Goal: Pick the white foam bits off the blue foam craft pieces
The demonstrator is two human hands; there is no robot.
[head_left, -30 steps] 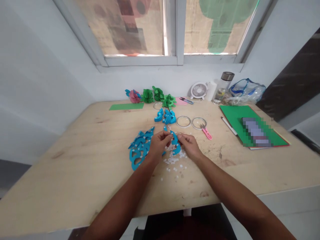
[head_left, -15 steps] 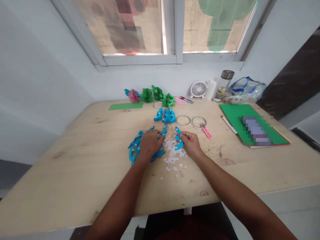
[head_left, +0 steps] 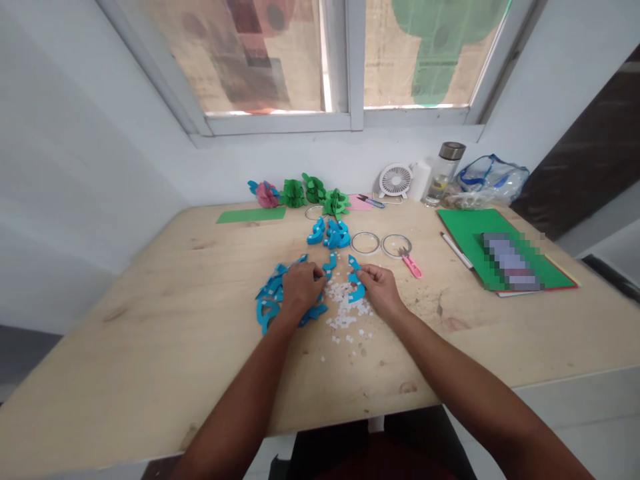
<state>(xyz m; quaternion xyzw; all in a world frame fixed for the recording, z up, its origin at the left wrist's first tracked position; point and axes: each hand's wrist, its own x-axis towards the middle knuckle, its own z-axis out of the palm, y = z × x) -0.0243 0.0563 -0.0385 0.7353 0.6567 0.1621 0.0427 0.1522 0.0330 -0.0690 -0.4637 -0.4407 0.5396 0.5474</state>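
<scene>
My right hand pinches a curvy blue paper cutout by its right edge, with small white patches on the cutout. My left hand rests over a loose pile of blue paper cutouts, its fingers curled and closed. Just beyond its fingertips is another small curved blue piece; whether the fingers grip it is not clear. Tiny white paper bits lie scattered between the two hands. Farther back sit two small stacks of blue cutouts, a left one and a right one.
Behind the stacks stand green paper shapes and a pink one. Tape rings and pink snips lie right of centre. A white fan, a bottle and a green folder are farther right.
The small curved blue piece by my left fingertips has shifted slightly right, and more of it shows. My right hand keeps its hold on the cutout. The view has moved slightly.
</scene>
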